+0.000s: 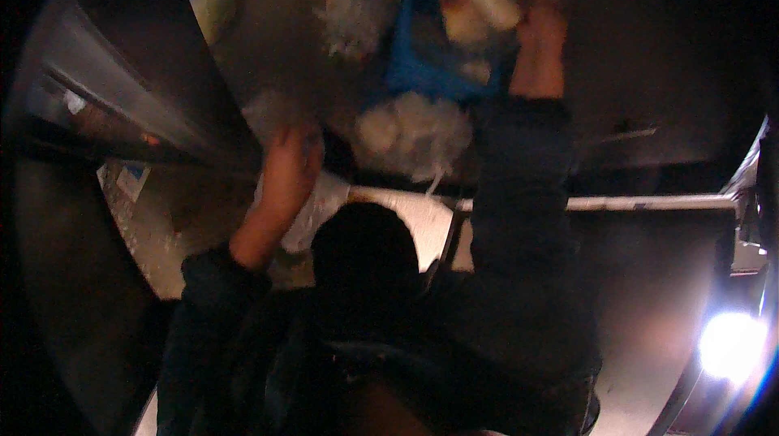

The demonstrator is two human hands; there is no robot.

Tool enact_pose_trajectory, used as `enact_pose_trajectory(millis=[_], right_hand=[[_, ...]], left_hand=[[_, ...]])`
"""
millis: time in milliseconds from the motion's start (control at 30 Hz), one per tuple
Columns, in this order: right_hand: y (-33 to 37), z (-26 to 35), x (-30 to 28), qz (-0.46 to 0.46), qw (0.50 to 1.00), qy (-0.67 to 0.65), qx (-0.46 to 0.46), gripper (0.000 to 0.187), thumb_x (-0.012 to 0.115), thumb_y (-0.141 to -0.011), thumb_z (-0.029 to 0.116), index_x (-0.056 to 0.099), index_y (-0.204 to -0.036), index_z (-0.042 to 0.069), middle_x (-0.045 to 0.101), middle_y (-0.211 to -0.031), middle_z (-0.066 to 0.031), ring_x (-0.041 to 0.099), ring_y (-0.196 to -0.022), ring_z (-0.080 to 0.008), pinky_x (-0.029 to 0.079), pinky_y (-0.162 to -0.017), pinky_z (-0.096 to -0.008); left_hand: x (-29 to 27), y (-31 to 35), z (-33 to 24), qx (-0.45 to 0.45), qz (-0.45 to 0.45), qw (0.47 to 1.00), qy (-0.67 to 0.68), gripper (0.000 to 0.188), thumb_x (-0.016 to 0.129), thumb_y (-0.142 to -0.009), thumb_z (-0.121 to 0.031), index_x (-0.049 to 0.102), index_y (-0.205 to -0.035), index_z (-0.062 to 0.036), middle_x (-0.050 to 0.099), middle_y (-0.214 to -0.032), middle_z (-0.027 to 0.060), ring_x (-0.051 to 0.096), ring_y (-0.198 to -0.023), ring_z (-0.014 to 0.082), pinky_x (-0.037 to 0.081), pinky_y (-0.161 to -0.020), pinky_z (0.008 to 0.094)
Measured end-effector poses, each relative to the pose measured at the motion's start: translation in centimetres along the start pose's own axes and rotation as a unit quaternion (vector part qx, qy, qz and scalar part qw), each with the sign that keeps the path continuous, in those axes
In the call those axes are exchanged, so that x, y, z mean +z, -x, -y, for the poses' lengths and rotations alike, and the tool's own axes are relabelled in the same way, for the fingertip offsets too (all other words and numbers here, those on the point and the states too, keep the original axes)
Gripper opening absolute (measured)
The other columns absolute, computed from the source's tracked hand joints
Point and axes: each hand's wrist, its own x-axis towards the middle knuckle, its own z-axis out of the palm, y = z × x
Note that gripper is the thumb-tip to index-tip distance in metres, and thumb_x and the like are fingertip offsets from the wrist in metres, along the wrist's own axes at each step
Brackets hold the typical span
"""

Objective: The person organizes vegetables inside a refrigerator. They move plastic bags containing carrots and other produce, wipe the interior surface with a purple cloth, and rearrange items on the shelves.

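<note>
My left hand (292, 161) is closed on a translucent plastic bag (320, 209), which hangs below and beside the fingers. Farther off, at the upper right, my right hand (542, 34) reaches beside several pale, rounded pieces with brownish patches (479, 10). Its fingers are smeared and dim, so whether they grip anything is hidden. Between the hands lies a knotted clear bag (414, 134) with pale contents. A blue bag or wrapper (414, 46) lies just beyond it, next to the pale pieces. Another whitish plastic bag (357, 10) sits to the left of the blue one.
The dark surface (641, 95) under the bags ends in a light-coloured edge (649, 202) nearer me. A dark panel with a shiny strip (138, 87) stands at the left. A yellowish-green item (213, 10) lies at the far left. A bright lamp (732, 345) glares at the lower right.
</note>
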Motion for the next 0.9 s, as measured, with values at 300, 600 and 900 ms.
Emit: enact_pose_trajectory(millis=[300,600,900], right_hand=[[-4.0,-12.0,-4.2,0.011,0.967,0.230,0.110,0.039,0.059,-0.090,0.027,0.052,-0.122,0.007,0.058,-0.114,-0.0120,0.060,-0.100,-0.0256,0.053,-0.076,-0.0419],[0.0,-14.3,-6.1,0.131,0.936,0.048,0.325,0.042,0.059,-0.089,0.026,0.052,-0.125,0.005,0.055,-0.124,-0.0107,0.056,-0.109,-0.0265,0.048,-0.088,-0.0338],[15.2,-7.1,-5.9,0.164,0.723,0.657,0.138,0.056,0.068,-0.080,0.029,0.050,-0.128,0.005,0.055,-0.120,-0.0214,0.053,-0.112,-0.0295,0.045,-0.093,-0.0389]], left_hand=[[-0.2,1.5,0.7,0.012,-0.041,0.999,0.034,0.033,0.064,-0.077,-0.002,0.054,-0.108,-0.0023,0.051,-0.110,0.0210,0.056,-0.094,0.0382,0.049,-0.076,0.0408],[-0.6,1.7,-0.9,-0.072,0.055,0.995,0.043,0.033,0.063,-0.078,-0.004,0.054,-0.110,-0.0013,0.051,-0.112,0.0212,0.055,-0.098,0.0385,0.048,-0.081,0.0421],[-0.3,1.4,0.3,-0.064,0.022,0.995,0.074,0.033,0.064,-0.079,-0.007,0.056,-0.111,-0.0033,0.052,-0.107,0.0207,0.057,-0.095,0.0376,0.048,-0.079,0.0412]])
